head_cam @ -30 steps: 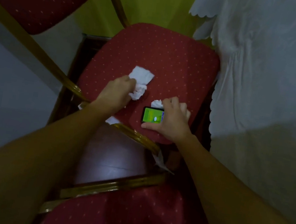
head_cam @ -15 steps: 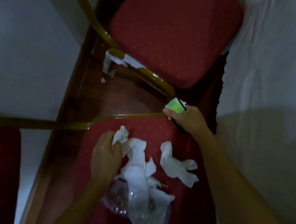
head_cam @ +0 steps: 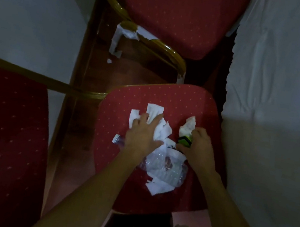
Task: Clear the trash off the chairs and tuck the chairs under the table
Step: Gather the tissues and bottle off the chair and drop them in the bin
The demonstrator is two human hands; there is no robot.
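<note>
Below me is a red padded chair seat littered with white crumpled tissues and a crushed clear plastic bottle with a white cap. My left hand lies spread over the tissues, fingers apart and pressing on them. My right hand grips a small phone with a lit green screen and touches another tissue at its fingertips. A second red chair seat stands beyond, bare of trash.
A table draped in a white cloth runs along the right. A red chair back with a gold frame stands at the left. Torn white tape hangs from the far chair's gold frame over the dark wooden floor.
The view has dropped onto the near chair. My left hand has spread flat over the tissues. My right hand, with the phone, came down from the seat's far edge to the right-hand tissue.
</note>
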